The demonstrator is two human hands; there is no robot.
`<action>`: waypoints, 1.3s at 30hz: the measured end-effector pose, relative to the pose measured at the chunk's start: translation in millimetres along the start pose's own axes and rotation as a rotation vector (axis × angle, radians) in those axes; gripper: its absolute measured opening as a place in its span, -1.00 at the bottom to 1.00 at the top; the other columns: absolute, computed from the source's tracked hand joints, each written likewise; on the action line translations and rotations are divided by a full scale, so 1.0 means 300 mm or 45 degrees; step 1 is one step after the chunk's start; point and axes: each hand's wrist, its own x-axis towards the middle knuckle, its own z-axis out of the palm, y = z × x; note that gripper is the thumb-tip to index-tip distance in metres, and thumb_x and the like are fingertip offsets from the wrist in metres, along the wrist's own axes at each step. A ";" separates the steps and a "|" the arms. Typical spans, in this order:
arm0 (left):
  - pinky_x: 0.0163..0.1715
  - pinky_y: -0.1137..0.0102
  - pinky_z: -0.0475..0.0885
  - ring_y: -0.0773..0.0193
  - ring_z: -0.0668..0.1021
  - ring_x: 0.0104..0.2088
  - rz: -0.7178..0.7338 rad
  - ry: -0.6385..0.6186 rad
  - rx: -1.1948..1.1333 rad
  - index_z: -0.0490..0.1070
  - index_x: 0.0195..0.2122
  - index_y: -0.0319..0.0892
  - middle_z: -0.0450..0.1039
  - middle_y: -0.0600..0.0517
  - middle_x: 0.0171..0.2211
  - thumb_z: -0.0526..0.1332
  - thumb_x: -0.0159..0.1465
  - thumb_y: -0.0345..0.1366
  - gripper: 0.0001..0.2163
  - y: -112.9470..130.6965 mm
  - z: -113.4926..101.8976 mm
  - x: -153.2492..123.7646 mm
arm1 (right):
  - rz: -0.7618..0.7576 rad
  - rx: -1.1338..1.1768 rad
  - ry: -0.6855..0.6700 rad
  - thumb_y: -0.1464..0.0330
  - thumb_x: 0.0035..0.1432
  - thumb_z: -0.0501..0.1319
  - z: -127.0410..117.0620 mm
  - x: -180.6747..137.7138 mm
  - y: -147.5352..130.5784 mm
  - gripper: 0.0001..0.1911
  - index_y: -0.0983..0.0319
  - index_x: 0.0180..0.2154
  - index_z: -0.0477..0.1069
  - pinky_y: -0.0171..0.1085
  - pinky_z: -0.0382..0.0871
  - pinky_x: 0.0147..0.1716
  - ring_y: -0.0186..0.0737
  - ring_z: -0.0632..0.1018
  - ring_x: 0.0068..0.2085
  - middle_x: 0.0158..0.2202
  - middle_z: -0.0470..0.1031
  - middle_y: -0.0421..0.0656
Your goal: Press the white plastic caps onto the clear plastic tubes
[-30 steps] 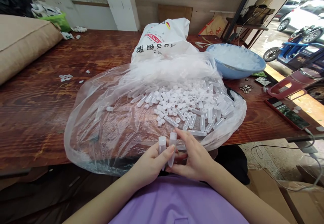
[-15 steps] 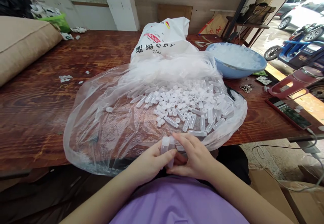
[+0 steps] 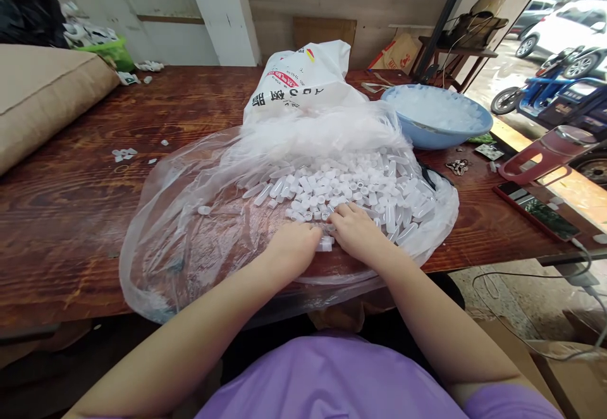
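Head view: bare left hand [image 3: 293, 247] and bare right hand [image 3: 355, 232] moved forward over clear plastic bag [image 3: 222, 236], from near edge toward middle. Fingers curled; cannot tell whether either grips anything. Small white plastic caps [image 3: 323, 190], translucent plastic tubes [image 3: 391, 218] heaped across bag's centre and right.

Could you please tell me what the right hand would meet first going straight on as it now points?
The right hand would probably meet the white caps just ahead, though depth is unclear; it may already touch some.
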 end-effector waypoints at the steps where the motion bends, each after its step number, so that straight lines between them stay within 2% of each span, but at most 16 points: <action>1: -0.31 0.26 0.41 0.07 0.54 -0.32 0.021 -0.002 0.000 0.40 -0.31 -0.27 0.46 -0.12 -0.41 0.00 0.18 -0.50 -0.80 0.006 0.007 -0.008 | 0.003 0.027 0.025 0.48 0.14 0.11 -0.001 -0.005 0.003 -0.85 0.35 -0.28 0.43 -0.08 0.29 -0.09 0.01 0.41 -0.15 -0.24 0.43 0.04; 5: -0.32 0.27 0.43 0.16 0.53 -0.36 0.034 -0.017 -0.106 0.37 -0.28 -0.30 0.42 -0.16 -0.26 -0.02 0.17 -0.54 -0.79 0.034 0.043 -0.056 | 0.102 0.430 0.182 0.41 0.19 0.08 -0.022 -0.061 0.026 -0.81 0.30 -0.15 0.33 -0.12 0.36 -0.15 -0.09 0.46 -0.15 -0.19 0.45 -0.01; 7: -0.30 0.25 0.44 0.15 0.53 -0.33 0.026 -0.008 -0.198 0.34 -0.22 -0.32 0.40 -0.19 -0.18 -0.04 0.18 -0.55 -0.77 0.043 0.067 -0.088 | 0.129 0.664 0.211 0.39 0.21 0.05 -0.036 -0.108 0.030 -0.78 0.25 -0.09 0.28 -0.17 0.41 -0.21 -0.17 0.49 -0.19 -0.17 0.45 -0.07; 9: -0.28 0.20 0.44 0.10 0.53 -0.28 0.021 0.044 -0.291 0.32 -0.16 -0.33 0.43 -0.19 -0.20 -0.03 0.19 -0.53 -0.76 0.043 0.093 -0.122 | 0.084 0.771 0.196 0.39 0.22 0.03 -0.046 -0.157 0.022 -0.76 0.21 -0.06 0.26 -0.18 0.41 -0.18 -0.19 0.49 -0.16 -0.14 0.43 -0.08; 12: -0.26 0.19 0.45 0.07 0.53 -0.25 0.053 0.255 -0.427 0.28 -0.11 -0.31 0.48 -0.16 -0.26 0.00 0.19 -0.48 -0.75 0.032 0.128 -0.172 | -0.014 0.776 0.118 0.43 0.23 -0.01 -0.056 -0.218 -0.009 -0.67 0.19 0.03 0.25 -0.16 0.41 -0.15 -0.19 0.48 -0.14 -0.15 0.40 -0.05; 14: -0.22 0.22 0.45 0.11 0.52 -0.20 0.135 0.411 -0.509 0.26 -0.06 -0.29 0.47 -0.15 -0.21 -0.01 0.18 -0.48 -0.71 0.027 0.139 -0.198 | -0.085 0.769 0.059 0.44 0.24 -0.04 -0.062 -0.243 -0.037 -0.63 0.21 0.08 0.23 -0.17 0.43 -0.18 -0.20 0.48 -0.17 -0.16 0.39 -0.03; 16: -0.21 0.27 0.45 0.16 0.51 -0.17 0.203 0.488 -0.591 0.24 -0.02 -0.27 0.45 -0.14 -0.17 -0.03 0.17 -0.50 -0.66 0.026 0.140 -0.215 | -0.133 0.764 0.059 0.43 0.25 -0.04 -0.067 -0.256 -0.062 -0.61 0.26 0.11 0.19 -0.15 0.44 -0.17 -0.17 0.48 -0.15 -0.15 0.40 0.00; 20: -0.23 0.37 0.45 0.25 0.49 -0.18 0.251 0.547 -0.711 0.24 0.02 -0.23 0.41 -0.11 -0.17 -0.03 0.12 -0.55 -0.57 0.025 0.128 -0.239 | -0.153 0.804 0.196 0.42 0.24 0.03 -0.067 -0.266 -0.082 -0.68 0.26 0.03 0.22 -0.18 0.44 -0.15 -0.18 0.49 -0.12 -0.13 0.45 -0.02; 25: -0.28 0.40 0.43 0.27 0.47 -0.24 0.348 0.645 -0.721 0.26 0.06 -0.17 0.40 -0.07 -0.22 -0.03 0.19 -0.51 -0.59 0.014 0.127 -0.271 | -0.378 0.842 0.407 0.48 0.25 -0.02 -0.050 -0.274 -0.085 -0.73 0.20 -0.06 0.32 -0.30 0.42 -0.14 -0.27 0.49 -0.08 -0.13 0.48 -0.07; 28: -0.32 0.40 0.41 0.26 0.46 -0.30 0.290 0.561 -0.756 0.36 -0.03 -0.20 0.43 -0.06 -0.31 -0.05 0.28 -0.35 -0.69 0.030 0.101 -0.276 | -0.142 0.940 0.314 0.29 0.26 0.03 -0.042 -0.271 -0.105 -0.76 0.24 -0.23 0.42 -0.32 0.44 -0.34 -0.26 0.53 -0.31 -0.34 0.52 -0.11; 30: -0.34 0.42 0.40 0.27 0.46 -0.35 0.149 0.380 -0.857 0.43 -0.17 -0.21 0.43 -0.03 -0.40 -0.09 0.31 -0.24 -0.67 0.049 0.066 -0.270 | 0.096 1.003 0.153 0.19 0.29 -0.07 -0.039 -0.270 -0.119 -0.57 0.25 -0.44 0.43 -0.33 0.38 -0.50 -0.29 0.49 -0.48 -0.53 0.46 -0.16; 32: -0.36 0.46 0.39 0.30 0.45 -0.38 0.016 0.244 -0.974 0.46 -0.27 -0.22 0.42 0.00 -0.45 -0.13 0.33 -0.17 -0.61 0.068 0.033 -0.262 | 0.224 1.044 0.096 0.17 0.31 -0.16 -0.037 -0.274 -0.126 -0.49 0.26 -0.46 0.41 -0.32 0.36 -0.49 -0.28 0.47 -0.48 -0.52 0.45 -0.15; 35: -0.33 0.46 0.38 0.29 0.46 -0.36 -0.024 0.198 -1.012 0.46 -0.27 -0.23 0.44 -0.02 -0.43 -0.16 0.34 -0.16 -0.58 0.080 0.020 -0.256 | 0.133 1.078 0.173 0.16 0.26 -0.03 -0.035 -0.292 -0.122 -0.64 0.26 -0.11 0.35 -0.26 0.39 -0.26 -0.22 0.49 -0.24 -0.22 0.47 -0.06; 36: -0.30 0.43 0.38 0.28 0.46 -0.34 0.015 0.199 -0.976 0.46 -0.23 -0.23 0.46 -0.04 -0.39 -0.17 0.34 -0.17 -0.58 0.080 0.028 -0.257 | 0.092 1.073 0.171 0.18 0.24 0.01 -0.035 -0.299 -0.119 -0.66 0.25 -0.08 0.32 -0.25 0.38 -0.22 -0.21 0.48 -0.21 -0.18 0.46 -0.05; 38: -0.24 0.38 0.38 0.24 0.47 -0.29 0.123 0.218 -0.880 0.43 -0.13 -0.22 0.47 -0.07 -0.29 -0.17 0.34 -0.18 -0.59 0.077 0.054 -0.262 | 0.107 1.073 0.075 0.19 0.27 -0.06 -0.034 -0.312 -0.114 -0.66 0.24 -0.26 0.38 -0.27 0.38 -0.31 -0.23 0.48 -0.32 -0.35 0.47 -0.10; 39: -0.21 0.35 0.37 0.22 0.47 -0.26 0.174 0.237 -0.839 0.42 -0.09 -0.21 0.47 -0.08 -0.24 -0.17 0.34 -0.19 -0.59 0.077 0.067 -0.264 | 0.159 1.090 0.020 0.19 0.30 -0.13 -0.032 -0.318 -0.113 -0.58 0.24 -0.39 0.38 -0.29 0.36 -0.39 -0.25 0.46 -0.41 -0.47 0.44 -0.14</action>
